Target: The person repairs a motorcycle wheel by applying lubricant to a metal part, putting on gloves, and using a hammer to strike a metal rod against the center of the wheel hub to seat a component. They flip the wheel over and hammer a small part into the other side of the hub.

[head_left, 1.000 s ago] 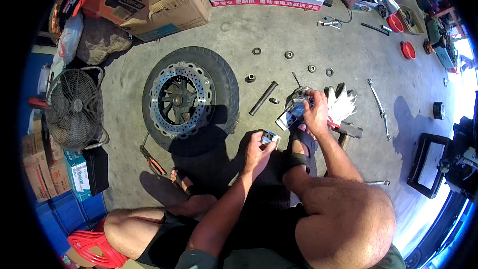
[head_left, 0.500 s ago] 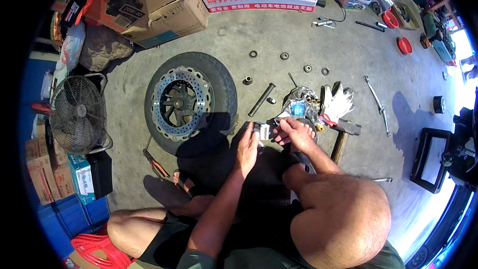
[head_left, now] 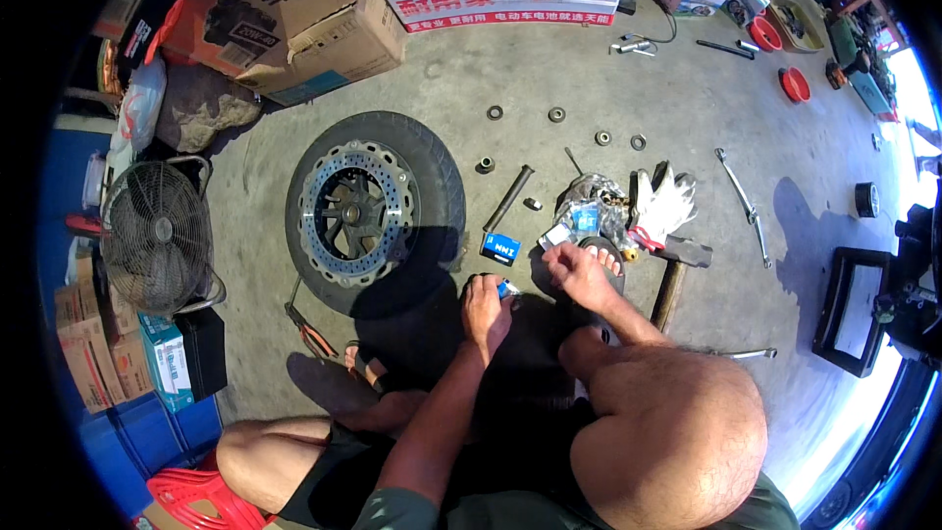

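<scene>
My left hand (head_left: 485,316) is closed round a small blue-and-white packet (head_left: 507,290), whose end shows past the fingers. Just beyond it, a small blue box (head_left: 501,248) lies on the floor. To the right, my right hand (head_left: 583,277) has its fingers curled together above my foot; whether anything is between them I cannot make out. Close to its fingertips is a small pale box (head_left: 556,236). A clear plastic bag of parts (head_left: 597,198) and white gloves (head_left: 663,202) lie beyond that hand.
A wheel with a brake disc (head_left: 373,211) lies at left, pliers (head_left: 312,330) below it. A metal axle (head_left: 508,198), several rings and a bearing (head_left: 603,138) are spread ahead. At right are a hammer (head_left: 671,285) and a wrench (head_left: 744,206). A fan (head_left: 157,236) stands far left.
The blue box now lies on the floor beyond my left hand, which has drawn back toward me with a small packet. My right hand's spread fingers have curled in.
</scene>
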`<state>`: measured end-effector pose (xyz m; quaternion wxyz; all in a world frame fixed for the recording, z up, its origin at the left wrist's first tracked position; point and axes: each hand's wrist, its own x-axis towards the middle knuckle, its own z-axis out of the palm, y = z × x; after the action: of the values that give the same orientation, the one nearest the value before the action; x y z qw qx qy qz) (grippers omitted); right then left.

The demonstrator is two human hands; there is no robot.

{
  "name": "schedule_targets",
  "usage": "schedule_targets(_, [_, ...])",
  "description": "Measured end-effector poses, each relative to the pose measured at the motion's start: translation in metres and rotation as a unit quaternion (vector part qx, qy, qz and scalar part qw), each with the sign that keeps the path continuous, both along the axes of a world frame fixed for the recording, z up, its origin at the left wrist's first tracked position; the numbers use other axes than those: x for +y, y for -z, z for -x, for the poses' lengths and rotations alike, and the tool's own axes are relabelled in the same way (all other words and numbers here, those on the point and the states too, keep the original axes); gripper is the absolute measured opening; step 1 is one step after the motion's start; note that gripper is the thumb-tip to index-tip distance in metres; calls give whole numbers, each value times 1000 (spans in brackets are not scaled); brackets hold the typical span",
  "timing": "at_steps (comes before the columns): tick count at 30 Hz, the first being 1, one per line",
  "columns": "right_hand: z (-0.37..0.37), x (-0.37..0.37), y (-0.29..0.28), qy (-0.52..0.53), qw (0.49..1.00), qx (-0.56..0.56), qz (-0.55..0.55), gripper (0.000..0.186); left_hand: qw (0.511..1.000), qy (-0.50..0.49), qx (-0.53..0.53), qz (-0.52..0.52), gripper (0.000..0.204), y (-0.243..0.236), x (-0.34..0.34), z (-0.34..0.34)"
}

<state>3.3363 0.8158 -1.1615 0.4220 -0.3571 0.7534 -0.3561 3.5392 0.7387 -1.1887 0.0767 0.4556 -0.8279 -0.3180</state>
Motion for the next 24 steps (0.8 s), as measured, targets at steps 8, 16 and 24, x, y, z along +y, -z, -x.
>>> schedule_targets(8, [-18,-1,7,-155,986,-56,-11,38,911,-158,283,-257,14,32,8,2])
schedule_targets(16, [-8,-4,-14,-39,989,-144,16,21,840,-192,268,-430,20,-26,4,30])
schedule_targets(24, [-11,0,-3,113,920,-375,28,31,818,-166,326,-444,18,-26,10,31])
